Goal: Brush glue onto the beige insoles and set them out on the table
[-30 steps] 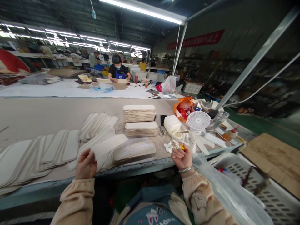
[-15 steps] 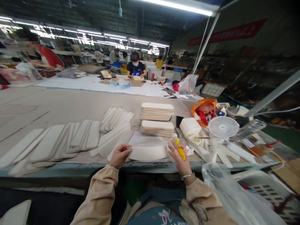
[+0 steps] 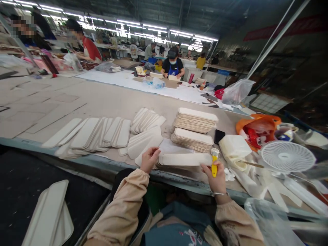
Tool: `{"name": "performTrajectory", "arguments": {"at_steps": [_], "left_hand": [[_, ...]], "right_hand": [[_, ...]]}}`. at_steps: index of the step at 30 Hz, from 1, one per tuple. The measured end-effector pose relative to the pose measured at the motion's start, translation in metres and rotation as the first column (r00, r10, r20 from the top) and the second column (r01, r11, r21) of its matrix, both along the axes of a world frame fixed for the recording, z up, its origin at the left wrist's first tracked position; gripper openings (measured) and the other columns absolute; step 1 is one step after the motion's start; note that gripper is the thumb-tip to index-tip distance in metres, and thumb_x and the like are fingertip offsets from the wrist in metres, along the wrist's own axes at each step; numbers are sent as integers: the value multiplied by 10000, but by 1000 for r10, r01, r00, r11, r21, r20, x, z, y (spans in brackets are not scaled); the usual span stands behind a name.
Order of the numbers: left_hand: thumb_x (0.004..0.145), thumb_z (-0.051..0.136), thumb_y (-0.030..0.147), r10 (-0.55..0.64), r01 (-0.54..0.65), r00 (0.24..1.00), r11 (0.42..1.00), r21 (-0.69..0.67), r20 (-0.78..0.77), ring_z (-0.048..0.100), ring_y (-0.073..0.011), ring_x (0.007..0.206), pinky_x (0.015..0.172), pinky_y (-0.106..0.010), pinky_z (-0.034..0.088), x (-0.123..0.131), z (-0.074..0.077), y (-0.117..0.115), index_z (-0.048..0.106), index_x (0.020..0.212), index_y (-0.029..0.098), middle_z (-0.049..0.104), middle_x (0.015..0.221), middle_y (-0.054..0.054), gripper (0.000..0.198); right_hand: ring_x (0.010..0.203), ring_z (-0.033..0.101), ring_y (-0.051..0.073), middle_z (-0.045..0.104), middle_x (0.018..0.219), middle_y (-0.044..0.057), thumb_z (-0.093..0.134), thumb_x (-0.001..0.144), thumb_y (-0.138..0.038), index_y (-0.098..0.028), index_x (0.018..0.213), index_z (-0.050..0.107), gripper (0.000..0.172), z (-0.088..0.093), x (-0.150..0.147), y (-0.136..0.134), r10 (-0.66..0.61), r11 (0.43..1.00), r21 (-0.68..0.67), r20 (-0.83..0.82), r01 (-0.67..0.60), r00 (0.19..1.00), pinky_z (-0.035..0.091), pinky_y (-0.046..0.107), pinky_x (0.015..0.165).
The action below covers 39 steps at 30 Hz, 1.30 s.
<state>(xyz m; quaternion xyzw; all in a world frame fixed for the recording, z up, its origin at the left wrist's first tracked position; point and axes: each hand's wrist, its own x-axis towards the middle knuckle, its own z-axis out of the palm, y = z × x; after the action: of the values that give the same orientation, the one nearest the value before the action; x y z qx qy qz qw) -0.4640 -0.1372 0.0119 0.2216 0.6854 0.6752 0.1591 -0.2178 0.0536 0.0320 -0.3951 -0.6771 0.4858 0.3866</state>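
Observation:
A long off-white strip [image 3: 184, 159] lies near the table's front edge, on top of similar pieces. My left hand [image 3: 150, 160] is closed at its left end, thumb and fingertips pinching the corner. My right hand [image 3: 216, 179] grips a yellow-handled brush [image 3: 214, 167], pale bristles pointing up and away from me. The thumb and fingertips of that hand reach the strip's right end. Just behind the strip lies a white sheet [image 3: 176, 146]. Two neat stacks of rounded off-white panels, a nearer stack [image 3: 192, 139] and a farther stack [image 3: 196, 119], stand beyond it.
Fanned panels [image 3: 87, 133] spread over the left side. At right are a phone [image 3: 219, 136], a white plastic container [image 3: 235, 150], an orange bag [image 3: 256, 130] and a white fan [image 3: 287, 157]. More panels [image 3: 50, 215] lie low at left. A person [image 3: 173, 66] sits across the table.
The view has swung to the left, so the table things appear farther right. My right hand has closed in on the strip's right end, and the brush now stands more upright.

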Motion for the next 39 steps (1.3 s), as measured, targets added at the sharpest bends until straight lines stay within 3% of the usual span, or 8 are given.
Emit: {"name": "performTrajectory", "arguments": {"at_steps": [4,8,16,26,32,39], "left_hand": [[872,505,486,80,-93,991,987,-134,-105,647,-220,874,821,-353,502,-12,-4,-4,694,919,172,699,856,-71,369],[802,615,421,-33,-21,975,971,-238,-220,636,-231,888,841,-370,504,-10,-4,-5,733,940,160,678,918,-89,318],[718,729,373,-211,72,918,922,-381,-335,617,-247,967,961,-402,474,-4,-3,-7,728,1079,183,623,978,-80,407],[736,713,341,-254,81,895,901,-425,-367,611,-235,989,975,-378,475,-5,-6,-7,710,1131,215,612,1011,-60,415],[752,684,284,-274,101,893,895,-435,-357,617,-247,1013,986,-386,470,-6,-5,-6,710,1142,171,622,1041,-94,407],[758,671,264,-276,110,898,894,-434,-343,623,-238,1014,992,-385,468,-7,-6,-6,713,1136,181,629,1042,-79,389]], "right_hand": [[594,643,213,609,643,-53,830,600,-563,-251,934,407,624,-6,-4,6,-38,998,45,46,35,998,496,335,591],[574,630,201,594,635,-65,827,588,-563,-251,925,395,631,-11,-9,4,-40,999,22,23,39,999,490,324,575],[596,651,211,608,687,-56,831,604,-540,-258,938,401,613,-19,-12,3,-9,1000,-14,29,10,1000,511,329,582],[626,645,229,602,700,-41,801,607,-587,-253,933,435,592,-27,-14,6,-67,995,89,161,53,985,495,346,624],[654,626,224,602,707,-34,780,617,-605,-247,945,455,584,-33,-14,8,-72,993,110,195,51,978,483,341,646],[647,606,217,577,703,-42,754,609,-605,-238,934,466,569,-28,-18,4,-100,988,140,221,70,970,470,348,662]]}}
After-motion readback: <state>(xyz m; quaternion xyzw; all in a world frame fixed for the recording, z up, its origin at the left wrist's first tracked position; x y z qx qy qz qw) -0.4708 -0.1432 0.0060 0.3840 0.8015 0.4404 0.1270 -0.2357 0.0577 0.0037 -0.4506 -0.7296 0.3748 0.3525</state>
